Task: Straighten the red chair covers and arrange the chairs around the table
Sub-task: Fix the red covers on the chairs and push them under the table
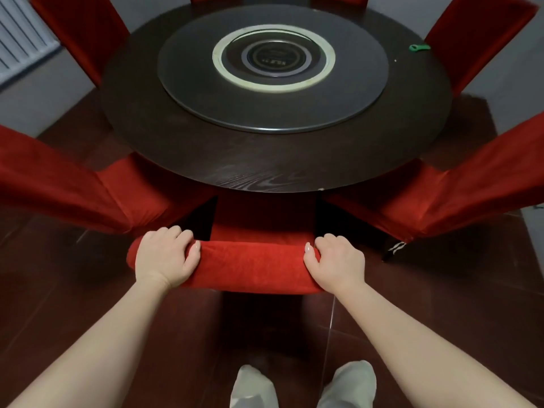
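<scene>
- Pale grey shoes (253, 387) on dark floor, standing back from the round table (265, 172).
- Left hand (167, 254) and right hand (335, 260) both clenched over the top of the red-covered chair (253, 266), one near each end, probably to steer it in squarely.
- Held chair at the table's near edge, seat partly under the rim, cover smooth along the top.
- Neighbouring chairs (59, 184) flanking it, angled toward the table.
- Small green object (419, 47) on the table's far right side.
</scene>
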{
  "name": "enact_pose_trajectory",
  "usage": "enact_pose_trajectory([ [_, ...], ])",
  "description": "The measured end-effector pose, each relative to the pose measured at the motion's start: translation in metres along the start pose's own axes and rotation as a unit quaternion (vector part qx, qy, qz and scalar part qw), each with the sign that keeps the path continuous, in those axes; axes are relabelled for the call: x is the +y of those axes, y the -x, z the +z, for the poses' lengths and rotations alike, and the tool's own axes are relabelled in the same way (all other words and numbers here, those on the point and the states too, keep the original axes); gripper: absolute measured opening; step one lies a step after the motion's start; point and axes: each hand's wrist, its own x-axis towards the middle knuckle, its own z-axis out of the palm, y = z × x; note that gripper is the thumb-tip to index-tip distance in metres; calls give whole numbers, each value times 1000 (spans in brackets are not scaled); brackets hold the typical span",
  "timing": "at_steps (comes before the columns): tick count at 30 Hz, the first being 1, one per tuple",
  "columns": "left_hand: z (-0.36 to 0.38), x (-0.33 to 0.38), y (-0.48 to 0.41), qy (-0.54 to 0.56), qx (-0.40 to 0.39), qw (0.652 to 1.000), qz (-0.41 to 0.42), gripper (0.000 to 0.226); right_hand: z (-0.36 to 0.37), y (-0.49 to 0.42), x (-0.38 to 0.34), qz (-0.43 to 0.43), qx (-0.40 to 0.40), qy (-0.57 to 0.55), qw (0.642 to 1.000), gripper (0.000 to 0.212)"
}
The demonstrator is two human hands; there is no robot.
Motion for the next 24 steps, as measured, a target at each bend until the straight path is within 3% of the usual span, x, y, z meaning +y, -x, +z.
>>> enact_pose_trajectory([
  [5, -4, 0, 2, 12, -27, 1000, -12, 46, -2, 4, -2, -7, -1, -4, 1000, 44],
  [9, -15, 4, -16, 97, -79, 990, -71, 35, -11, 3, 1, -26, -19, 38, 999, 56],
  [12, -32, 32, -51, 107, -74, 991, -32, 28, -32, -2, 25, -45, -8, 38, 998, 60],
  [20, -92, 245, -169, 98, -9, 980, 171, 35, -125, -1, 178, -61, 41, 31, 997, 73],
  [24, -108, 364, -208, 130, -6, 968, 216, 40, -163, 22, 279, -25, 57, 41, 997, 80],
])
